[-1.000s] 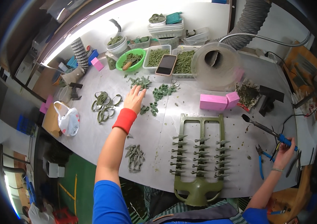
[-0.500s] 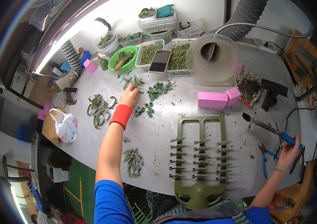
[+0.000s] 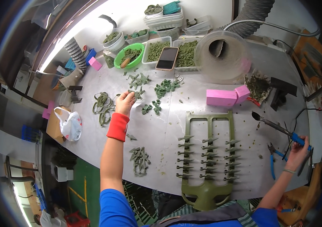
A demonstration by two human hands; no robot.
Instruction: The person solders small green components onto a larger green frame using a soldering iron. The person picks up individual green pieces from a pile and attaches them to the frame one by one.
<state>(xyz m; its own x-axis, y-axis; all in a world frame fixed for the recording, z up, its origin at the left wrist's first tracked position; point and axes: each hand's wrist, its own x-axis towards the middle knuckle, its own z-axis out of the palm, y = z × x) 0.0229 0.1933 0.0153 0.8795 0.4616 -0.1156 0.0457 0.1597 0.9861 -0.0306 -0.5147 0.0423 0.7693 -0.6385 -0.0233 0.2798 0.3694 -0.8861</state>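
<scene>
Blue-sleeved arms (image 3: 112, 162) reach forward, hands (image 3: 124, 103) well apart.

A fisheye camera, the left of two worn on the person's head, looks down and forward across a gray metal worktable (image 3: 168, 130), near enough to frame the left hand (image 3: 124, 103), the right hand (image 3: 298, 154) and the white wall (image 3: 210, 8) beyond.
</scene>
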